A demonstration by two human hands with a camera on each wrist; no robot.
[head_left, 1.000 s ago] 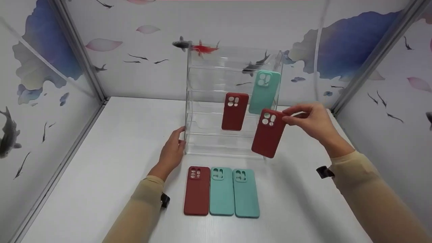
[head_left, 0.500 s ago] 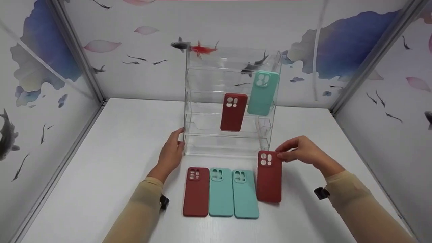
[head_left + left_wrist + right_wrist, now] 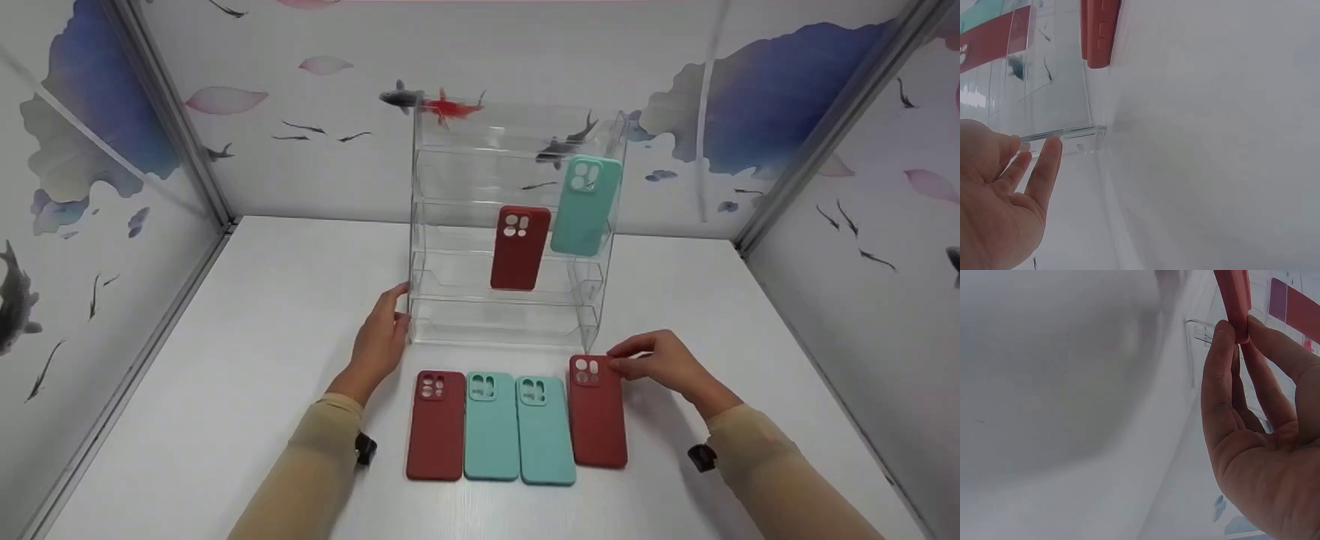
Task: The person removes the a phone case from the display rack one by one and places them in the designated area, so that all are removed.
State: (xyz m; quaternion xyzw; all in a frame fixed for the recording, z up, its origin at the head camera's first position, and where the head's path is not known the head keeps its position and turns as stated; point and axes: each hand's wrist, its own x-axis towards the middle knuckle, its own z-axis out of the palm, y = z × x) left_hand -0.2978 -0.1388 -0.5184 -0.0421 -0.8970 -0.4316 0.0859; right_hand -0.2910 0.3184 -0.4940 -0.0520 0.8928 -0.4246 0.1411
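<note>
My right hand (image 3: pixel 664 364) pinches the upper right corner of a red phone case (image 3: pixel 598 420) between thumb and fingertips. This case is at the right end of the front row, its body close over the table; in the right wrist view the fingers hold the red case (image 3: pixel 1237 304) by its corner. My left hand (image 3: pixel 379 341) touches the left side of a clear acrylic rack (image 3: pixel 495 326). The left wrist view has its fingertips against the rack's clear side panel (image 3: pixel 1081 133). On the rack stand a red case (image 3: pixel 520 255) and a mint case (image 3: pixel 585 214).
To the left in the front row lie another red case (image 3: pixel 436 435) and two mint cases, one in the middle (image 3: pixel 491 435) and one (image 3: pixel 547 439) beside the held case. The white table (image 3: pixel 292 285) is bounded by printed wall panels (image 3: pixel 300 172) and metal posts (image 3: pixel 176 112).
My right hand has brought the red phone case down and toward me from in front of the rack's right side to the end of the row. The left hand stays at the rack.
</note>
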